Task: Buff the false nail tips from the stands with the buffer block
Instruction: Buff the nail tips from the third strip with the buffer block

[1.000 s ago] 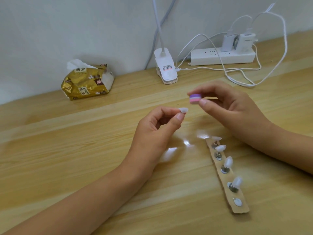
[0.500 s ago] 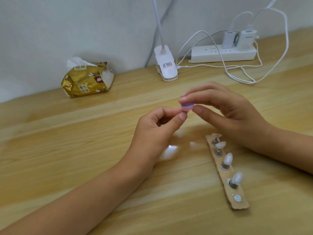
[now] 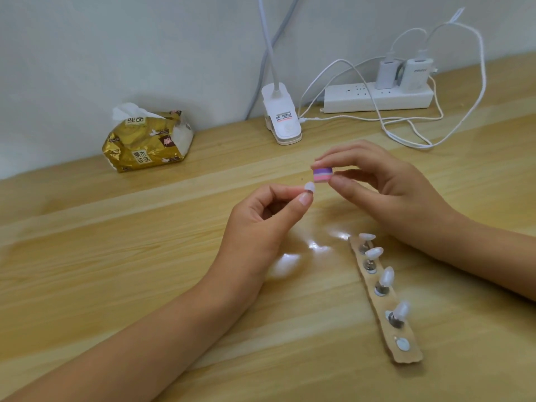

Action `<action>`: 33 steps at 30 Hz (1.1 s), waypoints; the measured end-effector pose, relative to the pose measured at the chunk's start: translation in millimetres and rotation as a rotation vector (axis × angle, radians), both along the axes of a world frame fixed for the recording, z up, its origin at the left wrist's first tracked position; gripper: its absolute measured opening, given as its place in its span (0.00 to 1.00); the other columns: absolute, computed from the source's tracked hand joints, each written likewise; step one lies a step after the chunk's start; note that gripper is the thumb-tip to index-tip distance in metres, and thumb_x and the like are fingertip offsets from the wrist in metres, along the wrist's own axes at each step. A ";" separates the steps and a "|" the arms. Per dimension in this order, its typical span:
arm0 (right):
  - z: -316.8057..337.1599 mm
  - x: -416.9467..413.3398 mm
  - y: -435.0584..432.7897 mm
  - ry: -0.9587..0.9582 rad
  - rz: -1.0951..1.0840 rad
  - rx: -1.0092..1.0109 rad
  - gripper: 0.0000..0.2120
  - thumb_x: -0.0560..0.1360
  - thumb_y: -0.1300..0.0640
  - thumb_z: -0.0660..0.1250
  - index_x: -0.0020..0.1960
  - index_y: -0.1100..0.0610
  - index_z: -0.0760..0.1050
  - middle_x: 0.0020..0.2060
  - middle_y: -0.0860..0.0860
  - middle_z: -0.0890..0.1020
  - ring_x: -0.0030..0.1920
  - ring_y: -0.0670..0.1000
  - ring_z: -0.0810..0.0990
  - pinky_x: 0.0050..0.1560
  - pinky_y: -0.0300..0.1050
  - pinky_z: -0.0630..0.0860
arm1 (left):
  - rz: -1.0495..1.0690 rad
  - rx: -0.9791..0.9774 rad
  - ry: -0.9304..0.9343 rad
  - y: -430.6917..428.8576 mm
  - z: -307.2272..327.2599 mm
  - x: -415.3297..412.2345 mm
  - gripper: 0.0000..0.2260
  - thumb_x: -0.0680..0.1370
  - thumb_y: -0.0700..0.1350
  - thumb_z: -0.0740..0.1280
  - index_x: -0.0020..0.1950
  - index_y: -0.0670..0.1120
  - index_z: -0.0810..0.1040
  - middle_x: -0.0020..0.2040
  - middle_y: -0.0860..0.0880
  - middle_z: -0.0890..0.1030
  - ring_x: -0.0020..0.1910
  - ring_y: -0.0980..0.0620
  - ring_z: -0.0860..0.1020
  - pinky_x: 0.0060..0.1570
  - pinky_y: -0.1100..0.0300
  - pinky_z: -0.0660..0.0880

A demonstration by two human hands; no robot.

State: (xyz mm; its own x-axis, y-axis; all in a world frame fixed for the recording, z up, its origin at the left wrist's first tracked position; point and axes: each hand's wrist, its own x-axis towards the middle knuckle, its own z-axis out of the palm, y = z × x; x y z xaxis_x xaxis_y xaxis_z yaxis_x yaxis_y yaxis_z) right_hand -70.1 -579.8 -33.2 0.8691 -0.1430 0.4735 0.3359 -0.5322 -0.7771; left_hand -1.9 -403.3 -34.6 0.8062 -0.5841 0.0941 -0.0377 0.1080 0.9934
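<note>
On the counter (image 3: 116,271), the left hand (image 3: 261,219) fingers pinch a false nail tip (image 3: 309,187). The right hand (image 3: 385,192), pinching the buffer block (image 3: 322,174), has drawn it just off after a stroke. Four tips wait on the stands (image 3: 380,289) near the right edge.

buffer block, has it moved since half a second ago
Yes. Judged against the lamp clip, the buffer block in the right hand has risen slightly toward the clip, uncovering the nail tip pinched by the left hand.

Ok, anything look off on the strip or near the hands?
Only the near end of the strip: a bare disc, nothing on it. The left hand pinches a tip, likely from there. Nothing else.
</note>
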 end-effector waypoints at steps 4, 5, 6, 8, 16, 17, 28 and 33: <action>6.9 -4.3 -1.8 0.024 -0.014 0.260 0.11 0.75 0.48 0.68 0.56 0.49 0.79 0.55 0.47 0.84 0.56 0.44 0.82 0.57 0.37 0.76 | -0.012 -0.001 0.005 0.2 -0.8 2.2 0.02 0.73 0.45 0.73 0.44 0.52 0.83 0.39 0.57 0.81 0.39 0.61 0.76 0.42 0.70 0.72; 7.1 -5.0 -1.8 0.015 -0.001 0.274 0.10 0.76 0.50 0.68 0.56 0.50 0.79 0.55 0.48 0.84 0.57 0.45 0.82 0.57 0.39 0.77 | -0.012 -0.001 0.001 0.2 -1.0 2.1 0.02 0.73 0.45 0.72 0.44 0.52 0.83 0.40 0.57 0.81 0.39 0.61 0.76 0.42 0.70 0.72; 7.0 -6.0 -0.7 -0.001 0.021 0.280 0.09 0.77 0.51 0.69 0.56 0.52 0.78 0.54 0.50 0.84 0.57 0.47 0.82 0.58 0.41 0.77 | -0.010 0.000 -0.004 -0.1 -1.0 1.8 0.02 0.73 0.44 0.72 0.44 0.51 0.83 0.40 0.57 0.82 0.39 0.61 0.76 0.41 0.70 0.72; 5.0 -7.7 3.1 -0.035 0.086 0.266 0.09 0.77 0.53 0.70 0.56 0.53 0.77 0.53 0.54 0.84 0.58 0.51 0.82 0.57 0.42 0.78 | -0.012 -0.001 -0.014 -0.8 -0.3 0.5 0.02 0.73 0.42 0.72 0.43 0.50 0.83 0.39 0.56 0.83 0.38 0.62 0.77 0.40 0.71 0.73; 4.0 -6.2 5.0 0.036 0.136 0.303 0.12 0.73 0.52 0.70 0.54 0.55 0.76 0.47 0.52 0.84 0.51 0.49 0.84 0.51 0.40 0.79 | -0.010 0.008 -0.053 -0.8 1.3 -1.8 0.02 0.73 0.41 0.72 0.45 0.45 0.83 0.40 0.53 0.85 0.40 0.61 0.79 0.43 0.70 0.73; 3.5 -5.8 6.1 0.056 0.142 0.303 0.12 0.73 0.53 0.70 0.54 0.56 0.76 0.46 0.52 0.84 0.49 0.48 0.84 0.50 0.39 0.79 | -0.008 0.010 -0.059 -0.5 1.4 -2.3 0.03 0.73 0.41 0.72 0.46 0.44 0.83 0.40 0.53 0.85 0.40 0.61 0.80 0.43 0.70 0.73; 3.1 -5.2 6.8 0.006 0.148 0.359 0.13 0.73 0.55 0.70 0.56 0.56 0.73 0.44 0.49 0.83 0.46 0.48 0.84 0.48 0.41 0.80 | 0.032 0.032 -0.056 0.6 1.3 -2.7 0.03 0.71 0.44 0.73 0.44 0.47 0.83 0.40 0.52 0.85 0.39 0.61 0.79 0.41 0.70 0.73; 3.9 -5.8 6.4 0.002 0.163 0.380 0.10 0.73 0.56 0.70 0.53 0.55 0.74 0.44 0.50 0.83 0.45 0.47 0.83 0.46 0.39 0.79 | 0.031 0.046 -0.026 1.2 2.5 -2.6 0.09 0.66 0.50 0.74 0.41 0.47 0.84 0.39 0.51 0.84 0.38 0.60 0.79 0.38 0.70 0.74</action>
State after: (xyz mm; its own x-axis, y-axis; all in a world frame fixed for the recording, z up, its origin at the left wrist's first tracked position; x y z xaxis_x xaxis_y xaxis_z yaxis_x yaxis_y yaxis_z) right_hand -75.9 -573.4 -29.4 0.8958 -0.1672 0.4119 0.3903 -0.1474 -0.9088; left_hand -4.5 -402.0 -32.1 0.8217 -0.5629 0.0894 -0.0666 0.0609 0.9959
